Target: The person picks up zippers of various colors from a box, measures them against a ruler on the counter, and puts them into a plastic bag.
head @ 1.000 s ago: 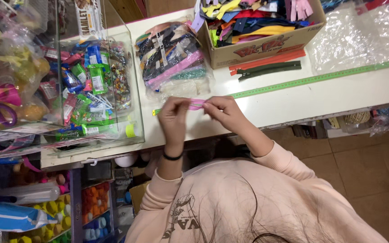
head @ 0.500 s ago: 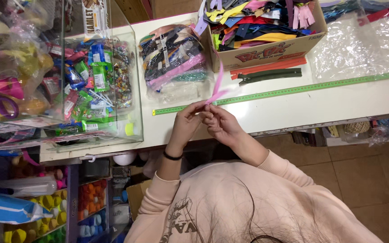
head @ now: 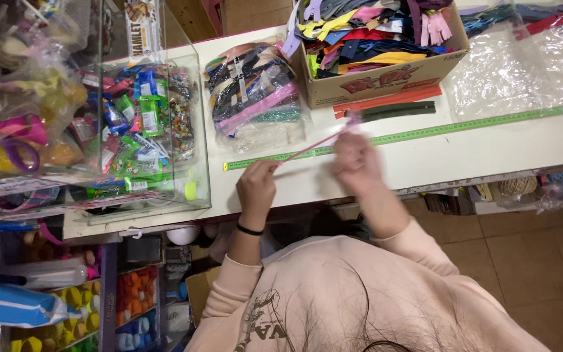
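A thin pink zipper (head: 314, 146) is stretched out between both hands over the white counter (head: 490, 146). My left hand (head: 257, 186) pinches its lower end near the green measuring tape (head: 425, 132) that runs along the counter. My right hand (head: 358, 163), blurred by motion, grips the strip nearer its upper end, which sticks up past the fingers. A black band sits on my left wrist.
A cardboard box (head: 386, 78) of mixed coloured zippers stands at the back, with red and dark green zippers (head: 389, 107) lying before it. A clear bag of zippers (head: 255, 91) sits to the left, beside a clear case (head: 138, 124) of small packets. Crumpled clear plastic (head: 522, 58) lies at the right.
The hands have moved apart, drawing the pink zipper out straight between them. One second ago they were close together over the tape with the zipper bunched.
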